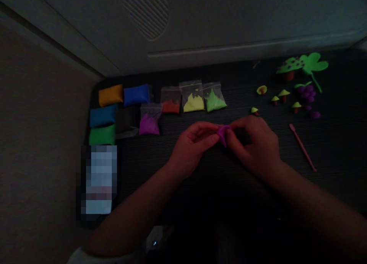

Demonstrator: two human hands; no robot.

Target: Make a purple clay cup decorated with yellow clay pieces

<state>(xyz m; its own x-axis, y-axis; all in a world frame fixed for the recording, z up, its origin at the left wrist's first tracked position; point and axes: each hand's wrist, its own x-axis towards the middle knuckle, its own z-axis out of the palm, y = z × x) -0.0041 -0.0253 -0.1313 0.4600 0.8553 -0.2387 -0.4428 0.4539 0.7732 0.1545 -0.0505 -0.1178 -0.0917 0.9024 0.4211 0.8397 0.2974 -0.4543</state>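
Note:
A small, thin piece of purple modelling clay (223, 135) is pinched between both hands over the middle of the dark table. My left hand (193, 147) grips its left edge between thumb and fingers. On the other side, my right hand (255, 141) presses the clay with its thumb, the fingers curled behind. Part of the clay is hidden by the fingertips. Beyond the left hand lies a zip bag of purple clay (149, 124). To the right of the right hand rests a pink modelling tool (302, 147).
Zip bags of red (171, 106), yellow (194, 102) and green clay (214, 102) lie behind the hands, several coloured packets (110, 95) at left. A blurred-out screen (100, 180) is at the left edge. Small clay mushrooms (283, 95), purple grapes (306, 92) and a green flower (314, 64) stand back right.

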